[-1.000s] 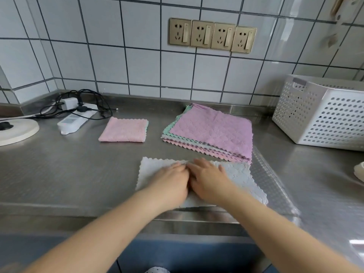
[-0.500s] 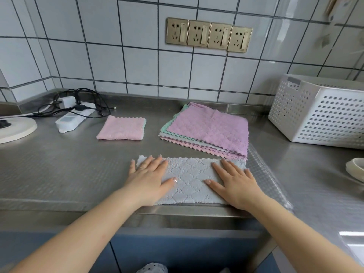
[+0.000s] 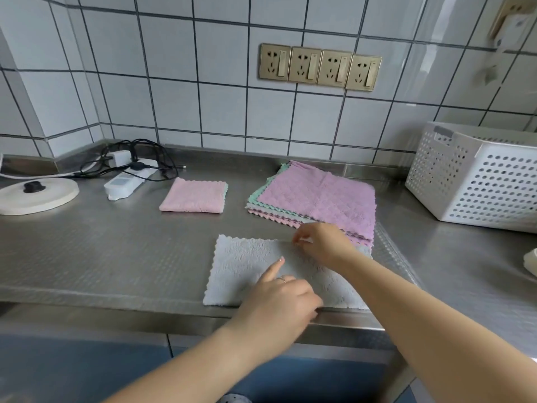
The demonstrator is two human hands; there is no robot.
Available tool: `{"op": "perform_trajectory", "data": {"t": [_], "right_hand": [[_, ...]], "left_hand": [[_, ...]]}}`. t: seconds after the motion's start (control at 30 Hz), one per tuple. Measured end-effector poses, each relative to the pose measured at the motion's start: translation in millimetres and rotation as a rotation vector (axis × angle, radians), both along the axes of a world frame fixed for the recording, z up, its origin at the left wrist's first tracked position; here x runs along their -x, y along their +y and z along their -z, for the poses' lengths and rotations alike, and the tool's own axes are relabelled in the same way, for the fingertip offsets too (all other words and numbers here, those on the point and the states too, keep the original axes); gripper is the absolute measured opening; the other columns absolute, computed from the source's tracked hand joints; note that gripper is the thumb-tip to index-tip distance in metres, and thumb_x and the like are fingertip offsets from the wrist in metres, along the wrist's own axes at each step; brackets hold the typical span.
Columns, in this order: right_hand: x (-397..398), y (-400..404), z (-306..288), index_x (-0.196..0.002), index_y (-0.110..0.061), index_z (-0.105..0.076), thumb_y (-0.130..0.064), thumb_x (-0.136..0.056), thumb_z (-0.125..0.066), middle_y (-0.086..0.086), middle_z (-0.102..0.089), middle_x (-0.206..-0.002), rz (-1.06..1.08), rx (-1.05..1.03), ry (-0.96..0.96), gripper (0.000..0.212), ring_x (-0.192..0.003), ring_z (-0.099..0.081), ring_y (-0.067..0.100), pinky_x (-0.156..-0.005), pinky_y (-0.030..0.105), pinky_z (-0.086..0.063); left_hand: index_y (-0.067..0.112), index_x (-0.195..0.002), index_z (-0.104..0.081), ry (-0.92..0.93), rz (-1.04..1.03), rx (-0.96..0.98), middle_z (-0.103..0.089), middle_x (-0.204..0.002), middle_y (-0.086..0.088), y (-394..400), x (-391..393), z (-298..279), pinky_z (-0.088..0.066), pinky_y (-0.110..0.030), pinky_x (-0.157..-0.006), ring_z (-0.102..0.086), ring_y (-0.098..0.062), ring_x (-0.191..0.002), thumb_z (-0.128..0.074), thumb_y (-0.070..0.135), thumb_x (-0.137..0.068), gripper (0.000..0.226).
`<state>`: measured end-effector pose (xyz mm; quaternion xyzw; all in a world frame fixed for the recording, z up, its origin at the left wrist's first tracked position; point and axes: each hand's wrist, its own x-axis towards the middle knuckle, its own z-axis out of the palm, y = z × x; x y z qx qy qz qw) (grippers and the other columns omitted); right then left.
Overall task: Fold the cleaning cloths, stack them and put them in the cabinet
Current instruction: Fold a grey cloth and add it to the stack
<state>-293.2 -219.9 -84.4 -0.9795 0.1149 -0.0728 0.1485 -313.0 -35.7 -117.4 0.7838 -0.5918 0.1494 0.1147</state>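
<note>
Head view: on the steel tabletop [image 3: 87, 257] a grey cloth [image 3: 247, 266] lies near the front edge, folded once into a wide rectangle. The right hand [image 3: 325, 242] pinches its far edge near the middle, so that grip is closed on the cloth. The left hand [image 3: 279, 303] has its forefinger stretched out and pressing on the cloth's middle, the other fingers curled and holding nothing that I can see.

Behind it, a single pink cloth [image 3: 194, 196] lies folded small; judging by this, one cloth is done. To its right a pile of unfolded cloths [image 3: 316, 199], pink on top with green and grey edges showing below, waits its turn, its near corner touching or overlapping the grey one.

So the task looks early: the second cloth is half folded, several remain, nothing is stacked yet, and no cabinet interior shows. A white perforated basket [image 3: 476, 181], a power strip [image 3: 125, 184] and a round lid [image 3: 35, 196] stand aside.
</note>
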Motion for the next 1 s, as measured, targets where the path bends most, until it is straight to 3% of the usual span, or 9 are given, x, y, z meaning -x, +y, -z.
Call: {"op": "perform_trajectory", "data": {"t": [0.1,0.2,0.37,0.47,0.67,0.87,0.93,1.0], "right_hand": [[-10.1,-0.1,1.9,-0.097,-0.024,-0.069,-0.017,-0.087,-0.059,-0.003,-0.070,-0.102,-0.045,0.082,0.057,0.016,-0.095,-0.063,0.019,-0.080,0.030,-0.051],[-15.0,-1.7,1.8,-0.096,-0.025,-0.068,-0.019,-0.088,-0.058,-0.004,-0.070,-0.099,-0.067,0.121,0.059,0.014,-0.093,-0.063,0.018,-0.077,0.028,-0.050],[-14.4,1.8,-9.4,-0.100,-0.024,-0.064,-0.015,-0.085,-0.054,-0.003,-0.067,-0.097,-0.087,0.196,0.182,0.021,-0.088,-0.058,0.018,-0.071,0.027,-0.046],[-7.3,-0.5,-18.8,-0.099,-0.025,-0.063,-0.017,-0.081,-0.057,-0.004,-0.061,-0.090,-0.081,0.207,0.279,0.020,-0.082,-0.053,0.017,-0.067,0.028,-0.045],[24.8,8.5,-29.0,-0.097,-0.022,-0.070,-0.028,-0.085,-0.066,-0.008,-0.070,-0.097,-0.161,0.114,0.329,0.013,-0.082,-0.061,0.008,-0.077,0.021,-0.051],[50.1,21.7,-22.8,-0.092,-0.022,-0.070,-0.038,-0.084,-0.067,-0.013,-0.062,-0.085,-0.184,0.082,0.271,0.018,-0.080,-0.058,0.008,-0.071,0.021,-0.048],[59.8,22.0,-17.2,-0.096,-0.023,-0.071,-0.035,-0.086,-0.066,-0.013,-0.060,-0.090,-0.223,0.146,0.180,0.017,-0.083,-0.058,0.009,-0.070,0.018,-0.047],[72.9,15.9,-8.0,-0.101,-0.023,-0.071,-0.028,-0.083,-0.068,-0.006,-0.062,-0.102,-0.367,0.247,-0.019,0.019,-0.092,-0.061,0.014,-0.079,0.024,-0.051]], "left_hand": [[0.033,-0.083,-0.067,0.008,0.021,0.013,-0.061,-0.074,0.013,1.9,-8.4,4.6,-0.050,-0.035,-0.095,-0.061,-0.009,-0.065,-0.076,0.013,-0.058,0.033],[0.029,-0.073,-0.063,-0.082,0.004,-0.039,-0.058,-0.066,0.011,2.3,-8.0,-0.6,-0.051,-0.029,-0.091,-0.059,-0.010,-0.061,-0.075,0.007,-0.047,0.037],[0.025,-0.065,-0.053,-0.236,-0.002,-0.010,-0.052,-0.056,0.008,9.1,-10.3,-9.5,-0.046,-0.041,-0.099,-0.054,-0.015,-0.061,-0.068,0.005,-0.049,0.030],[0.025,-0.068,-0.053,-0.214,-0.010,0.022,-0.053,-0.059,0.010,29.6,-22.1,-9.5,-0.040,-0.041,-0.103,-0.054,-0.014,-0.064,-0.070,0.009,-0.056,0.026],[0.034,-0.088,-0.066,-0.110,-0.082,0.046,-0.066,-0.077,0.019,80.3,-67.5,-9.2,-0.028,-0.041,-0.102,-0.062,-0.009,-0.075,-0.074,0.018,-0.067,0.027],[0.040,-0.089,-0.068,-0.047,-0.033,-0.038,-0.063,-0.085,0.022,93.6,-94.1,-10.8,-0.041,-0.043,-0.103,-0.046,0.001,-0.085,-0.060,0.027,-0.075,0.021],[0.039,-0.097,-0.069,-0.067,0.001,-0.069,-0.062,-0.095,0.017,96.1,-94.6,-12.9,-0.038,-0.034,-0.106,-0.046,-0.002,-0.093,-0.049,0.031,-0.079,0.028],[0.037,-0.112,-0.065,-0.016,0.042,-0.130,-0.058,-0.122,0.012,100.6,-90.4,-15.0,-0.024,-0.028,-0.113,-0.041,-0.003,-0.115,-0.038,0.034,-0.081,0.041]]}}
